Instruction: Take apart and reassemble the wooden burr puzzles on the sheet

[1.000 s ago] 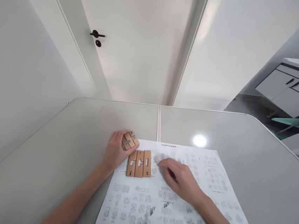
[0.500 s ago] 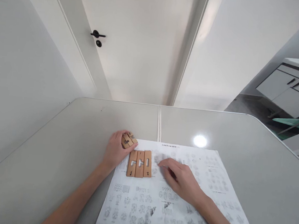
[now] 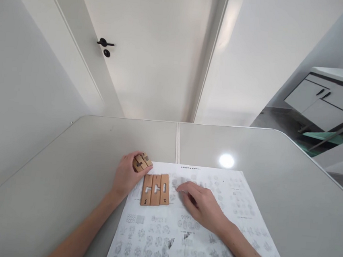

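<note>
At the upper left corner of the printed sheet (image 3: 199,244), my left hand (image 3: 126,174) is closed around a small group of notched wooden puzzle pieces (image 3: 142,162), thumb at the near side and fingers at the far side. Just nearer to me, three flat wooden strips (image 3: 155,199) lie side by side on the paper, with cut-out slots and handwritten numbers. To their right my right hand (image 3: 202,204) rests on the sheet, apart from the strips. Its fingers are loosely bent, and I see nothing between them.
The sheet lies on a light grey table (image 3: 97,145) with a seam (image 3: 177,145) down its middle. Beyond the far edge stands a white door (image 3: 153,62) with a black handle (image 3: 105,43). A white cabinet (image 3: 322,98) is at the right.
The whole view has shifted slightly, so the table and hands appear a little further left. My hands and the wooden pieces keep nearly the same places on the sheet.
</note>
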Demonstrator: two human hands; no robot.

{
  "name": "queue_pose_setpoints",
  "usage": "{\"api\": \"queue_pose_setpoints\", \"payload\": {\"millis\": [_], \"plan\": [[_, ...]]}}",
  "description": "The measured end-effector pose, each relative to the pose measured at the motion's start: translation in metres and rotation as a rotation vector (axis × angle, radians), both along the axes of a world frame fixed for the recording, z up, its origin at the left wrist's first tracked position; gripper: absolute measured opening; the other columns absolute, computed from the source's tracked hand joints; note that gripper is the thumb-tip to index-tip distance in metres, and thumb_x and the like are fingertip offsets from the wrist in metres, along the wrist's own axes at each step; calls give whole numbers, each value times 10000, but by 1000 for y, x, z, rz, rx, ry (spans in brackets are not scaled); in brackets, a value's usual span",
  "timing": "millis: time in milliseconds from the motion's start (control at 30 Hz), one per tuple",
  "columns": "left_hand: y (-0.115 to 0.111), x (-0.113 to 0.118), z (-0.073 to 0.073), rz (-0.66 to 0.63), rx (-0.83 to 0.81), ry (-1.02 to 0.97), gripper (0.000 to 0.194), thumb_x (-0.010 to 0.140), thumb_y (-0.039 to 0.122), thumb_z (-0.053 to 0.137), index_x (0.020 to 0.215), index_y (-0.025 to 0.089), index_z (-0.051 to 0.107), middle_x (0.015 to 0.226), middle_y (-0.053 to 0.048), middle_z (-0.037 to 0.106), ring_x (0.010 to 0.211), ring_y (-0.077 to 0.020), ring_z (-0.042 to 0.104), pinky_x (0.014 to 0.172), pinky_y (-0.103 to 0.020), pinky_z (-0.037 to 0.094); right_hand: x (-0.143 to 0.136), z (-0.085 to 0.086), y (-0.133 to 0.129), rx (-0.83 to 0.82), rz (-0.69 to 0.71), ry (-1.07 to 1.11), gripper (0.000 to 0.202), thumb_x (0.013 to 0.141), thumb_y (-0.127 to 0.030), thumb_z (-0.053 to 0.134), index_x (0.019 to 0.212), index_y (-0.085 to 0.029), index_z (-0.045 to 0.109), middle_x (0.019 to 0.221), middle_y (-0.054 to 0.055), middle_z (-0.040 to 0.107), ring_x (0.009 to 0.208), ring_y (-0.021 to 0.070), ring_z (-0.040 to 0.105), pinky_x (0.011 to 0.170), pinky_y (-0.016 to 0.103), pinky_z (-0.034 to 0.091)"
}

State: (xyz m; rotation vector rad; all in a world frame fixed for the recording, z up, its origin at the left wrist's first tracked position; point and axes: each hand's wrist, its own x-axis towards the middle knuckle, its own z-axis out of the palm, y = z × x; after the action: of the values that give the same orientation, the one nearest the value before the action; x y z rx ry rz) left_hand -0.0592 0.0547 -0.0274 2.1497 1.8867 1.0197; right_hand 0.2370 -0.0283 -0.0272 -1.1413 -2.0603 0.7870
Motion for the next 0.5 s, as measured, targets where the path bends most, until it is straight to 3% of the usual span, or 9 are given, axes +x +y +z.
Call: {"api": "queue_pose_setpoints", "payload": {"millis": [133,233,333,400,500], "plan": [[-6,5,7,-3,100,-24,536,790,464,874,1223,255,637,1159,-78,735,1037,-301,712,911,-440,601,1,6,5,-304,-31,266,214,1055,-335,527,1069,-237,717,714,-5,619,568,137,482,575,298,411],[-17,16,16,-83,175,-52,528,823,447,864,1252,264,616,1160,-70,726,1011,-282,718,931,-446,601,6,12,10,-597,58,623,291,1043,-469,605,1153,-218,701,944,62,725,697,158,623,608,302,513],[-35,34,27,-286,225,-63,496,875,433,837,1277,290,583,1221,-77,728,1122,-298,700,978,-475,589,8,17,12,-799,204,897,459,1018,-540,659,1329,-204,638,1308,154,698,1062,241,716,905,407,587],[-48,47,32,-445,239,-114,538,870,421,855,1302,301,558,1247,-88,724,1165,-300,688,980,-477,595,5,18,10,-935,300,1027,537,1020,-575,648,1395,-194,605,1338,170,694,1216,280,691,1100,487,501],[-65,63,33,-678,169,-119,603,890,442,834,1388,306,522,1270,-103,730,1215,-305,678,1010,-491,597,-2,20,4,-1118,382,1116,565,1023,-625,609,1368,-178,633,1291,171,719,1264,292,678,1155,496,454]]}}
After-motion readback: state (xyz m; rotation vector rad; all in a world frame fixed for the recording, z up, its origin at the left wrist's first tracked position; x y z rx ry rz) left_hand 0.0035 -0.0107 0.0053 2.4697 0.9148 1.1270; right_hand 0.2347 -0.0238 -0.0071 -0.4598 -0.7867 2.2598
